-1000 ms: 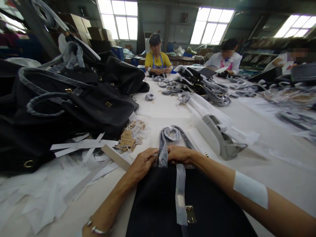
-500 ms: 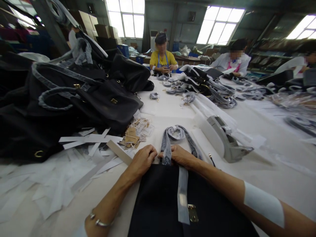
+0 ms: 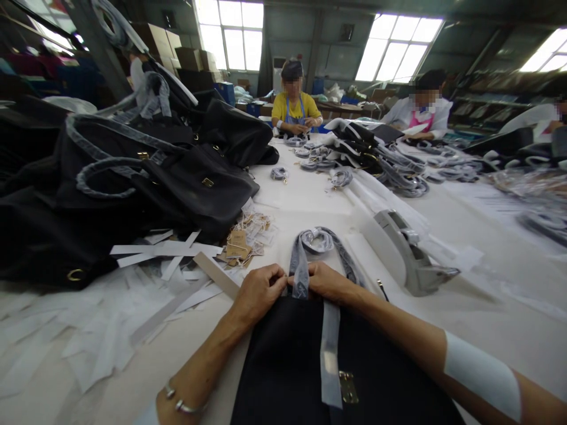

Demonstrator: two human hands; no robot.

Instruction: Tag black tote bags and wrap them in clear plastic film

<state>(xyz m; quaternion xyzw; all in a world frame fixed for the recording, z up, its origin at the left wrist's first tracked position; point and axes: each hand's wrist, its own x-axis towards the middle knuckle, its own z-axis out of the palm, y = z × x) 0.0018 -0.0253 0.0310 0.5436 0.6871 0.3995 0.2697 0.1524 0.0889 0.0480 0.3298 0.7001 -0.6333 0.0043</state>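
Note:
A black handbag [image 3: 283,360] lies in front of me, its top edge pointing away. My left hand [image 3: 262,290] is pinched closed at the bag's left top corner; what it holds is too small to make out. My right hand [image 3: 328,282] reaches in from the right, closed, its fingers partly hidden behind the plastic-wrapped handle [image 3: 301,273]. The two hands' fingertips nearly meet left of that handle. A strap in whitish wrap [image 3: 330,354] runs down the bag's front beside a gold-coloured clasp [image 3: 349,388]. Beyond the top edge lies a wrapped coil of strap [image 3: 315,241].
Black bags [image 3: 186,189] are piled at left, beside hang tags [image 3: 241,243] and scattered white paper strips [image 3: 163,251]. A grey tape-dispenser-like device [image 3: 410,254] stands at right. Wrapped strap coils [image 3: 279,173] lie farther off. Co-workers, one in a yellow shirt [image 3: 280,106], sit across the table.
The view has shifted slightly, so everything sits a little lower and to the right. My left hand's fingers have moved marginally at the bag's corner; my right hand stays by the handle.

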